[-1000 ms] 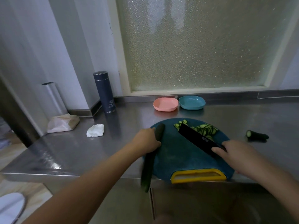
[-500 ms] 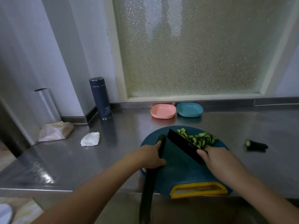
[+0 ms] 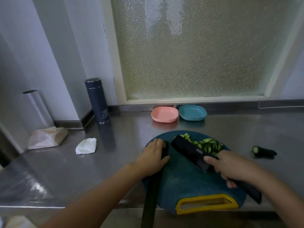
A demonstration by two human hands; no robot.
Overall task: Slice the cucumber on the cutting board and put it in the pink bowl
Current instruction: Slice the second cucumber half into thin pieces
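A long cucumber (image 3: 150, 191) hangs over the counter's near edge, its far end on the cutting board (image 3: 185, 181). The left hand (image 3: 152, 159) is wrapped around it and has drawn it further onto the board over the last second. The right hand (image 3: 230, 165) is closed on the knife (image 3: 190, 151), whose blade has swung left toward that far end, away from the slices (image 3: 209, 144) piled behind. Judging by this, a fresh round of cutting is about to start. The pink bowl (image 3: 164, 114) beyond sits empty.
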